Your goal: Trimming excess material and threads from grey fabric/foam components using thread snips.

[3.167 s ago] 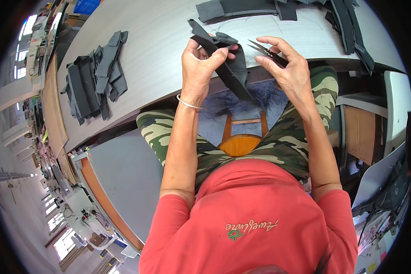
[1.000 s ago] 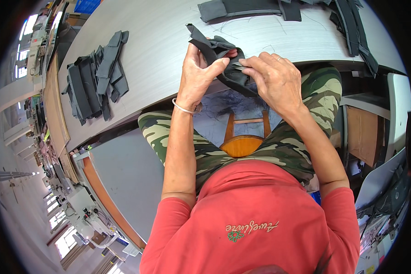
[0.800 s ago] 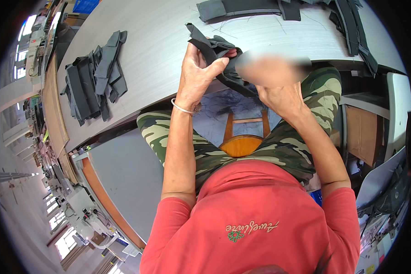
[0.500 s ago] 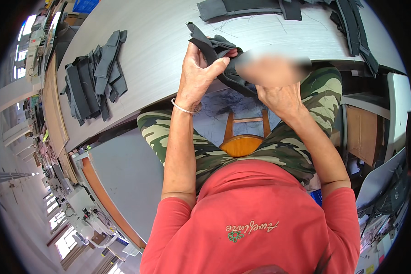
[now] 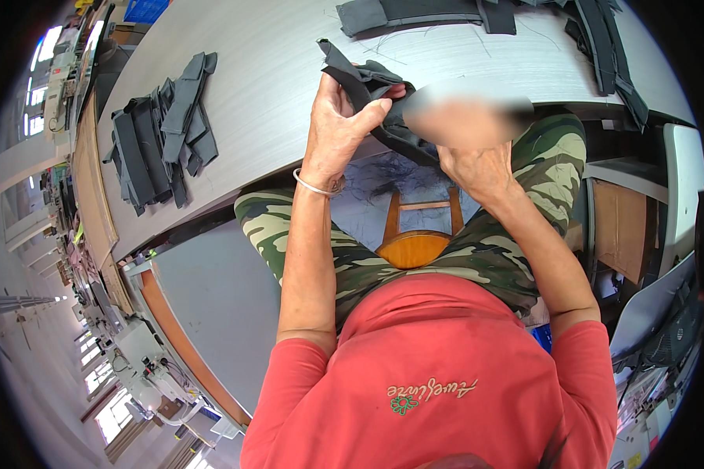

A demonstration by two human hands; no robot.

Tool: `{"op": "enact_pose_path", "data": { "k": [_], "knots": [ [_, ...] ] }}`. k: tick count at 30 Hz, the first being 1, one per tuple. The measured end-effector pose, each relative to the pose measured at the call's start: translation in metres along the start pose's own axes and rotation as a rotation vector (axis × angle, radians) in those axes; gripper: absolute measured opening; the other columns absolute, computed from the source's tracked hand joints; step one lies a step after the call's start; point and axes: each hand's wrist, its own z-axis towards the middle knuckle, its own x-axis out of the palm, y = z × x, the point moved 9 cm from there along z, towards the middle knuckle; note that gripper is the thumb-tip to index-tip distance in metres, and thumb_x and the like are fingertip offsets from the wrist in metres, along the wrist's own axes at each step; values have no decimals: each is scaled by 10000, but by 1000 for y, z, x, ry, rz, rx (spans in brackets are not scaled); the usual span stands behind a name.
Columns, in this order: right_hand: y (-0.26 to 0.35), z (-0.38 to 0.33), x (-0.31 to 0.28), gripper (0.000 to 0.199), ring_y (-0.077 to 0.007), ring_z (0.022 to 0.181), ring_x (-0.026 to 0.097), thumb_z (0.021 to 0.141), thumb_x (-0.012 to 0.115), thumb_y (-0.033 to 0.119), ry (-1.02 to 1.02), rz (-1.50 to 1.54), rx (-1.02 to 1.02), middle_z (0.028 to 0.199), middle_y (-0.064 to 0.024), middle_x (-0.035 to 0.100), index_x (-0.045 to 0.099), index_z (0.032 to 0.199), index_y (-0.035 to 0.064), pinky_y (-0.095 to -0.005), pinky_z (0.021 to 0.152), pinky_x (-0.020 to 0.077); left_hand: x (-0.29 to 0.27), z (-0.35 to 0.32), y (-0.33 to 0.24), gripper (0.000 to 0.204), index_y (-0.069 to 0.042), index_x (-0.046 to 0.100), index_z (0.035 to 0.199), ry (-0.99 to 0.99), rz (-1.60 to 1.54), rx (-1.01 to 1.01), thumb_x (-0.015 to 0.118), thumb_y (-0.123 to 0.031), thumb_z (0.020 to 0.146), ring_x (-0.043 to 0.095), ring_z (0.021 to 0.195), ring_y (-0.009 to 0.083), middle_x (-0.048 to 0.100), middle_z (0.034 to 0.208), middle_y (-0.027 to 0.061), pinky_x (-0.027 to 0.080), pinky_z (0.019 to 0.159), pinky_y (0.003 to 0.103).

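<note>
My left hand [image 5: 343,117] grips a folded strip of dark grey fabric [image 5: 396,133] at the table's near edge. The thumb presses on the cloth from the near side, and some fingertips show beyond it. One loose end of the strip sticks up past the hand, toward the far left. The other end runs down to the right as far as my right hand [image 5: 481,160]. A blur covers the fingers of that hand, so its grip and anything in it are hidden.
A stack of dark grey fabric pieces [image 5: 163,137] lies on the pale table [image 5: 270,70] at left. More fabric strips [image 5: 422,12] lie along the far side, others [image 5: 606,59] at far right. Loose threads are scattered nearby. A wooden stool [image 5: 414,248] shows between my knees.
Almost nothing differs. The fabric and my left hand have shifted very slightly to the left; my right wrist has moved a touch left too.
</note>
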Motion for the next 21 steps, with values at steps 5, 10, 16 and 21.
{"op": "enact_pose_path", "data": {
  "k": [5, 10, 16, 21],
  "knots": [
    [-3, 0, -6, 105, -162, 701, 555, 750, 688, 185, -14, 50, 33, 746, 31, 578, 678, 853, 169, -323, 628, 381, -1, 0, 0, 395, 5, 439, 1135, -3, 8, 5, 629, -6, 789, 633, 980, 183, 646, 1016, 135, 505, 898, 310],
    [0, 1, -6, 108, -161, 711, 556, 747, 691, 184, 12, 15, -26, 745, 26, 571, 677, 854, 167, -324, 637, 365, 0, -1, -1, 397, 3, 442, 1136, -13, 5, 6, 634, -11, 789, 629, 978, 179, 644, 1015, 132, 504, 893, 301],
    [0, 2, -2, 95, -155, 708, 544, 745, 657, 144, 17, 3, -33, 728, 41, 548, 674, 832, 181, -323, 629, 347, 1, -1, 1, 388, 24, 412, 1173, 11, 34, -17, 584, 31, 825, 621, 1045, 252, 621, 1078, 175, 464, 947, 344],
    [1, 2, -1, 103, -150, 695, 540, 740, 639, 135, 10, -10, -31, 710, 47, 546, 673, 818, 194, -319, 626, 349, 1, -1, -3, 414, 14, 423, 1143, -11, 28, -8, 634, -22, 788, 637, 986, 200, 644, 1014, 149, 513, 893, 309]
  ]
}}
